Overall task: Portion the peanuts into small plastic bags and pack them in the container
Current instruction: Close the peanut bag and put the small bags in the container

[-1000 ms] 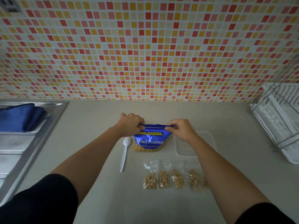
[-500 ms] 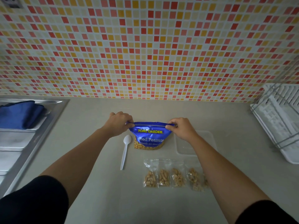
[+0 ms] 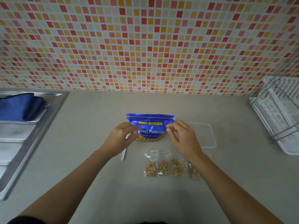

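A blue peanut pouch (image 3: 150, 125) stands upright on the counter, its top edge closed flat. My left hand (image 3: 122, 138) hovers at its lower left with relaxed fingers, holding nothing. My right hand (image 3: 182, 136) is at its lower right, fingers loosely spread, also free. Several small clear bags of peanuts (image 3: 163, 167) lie in a row in front of the pouch; my right forearm covers part of the rightmost one. A clear plastic container (image 3: 205, 135) sits to the right of the pouch. A white plastic spoon (image 3: 124, 154) lies under my left hand, mostly hidden.
A steel sink and drainboard (image 3: 24, 143) with a blue cloth (image 3: 19, 107) lies at the left. A white dish rack (image 3: 278, 113) stands at the right edge. A mosaic tiled wall (image 3: 145, 46) rises behind the counter.
Both hands let go of the pouch's top corners and dropped down beside its lower half. The pouch stands on its own.
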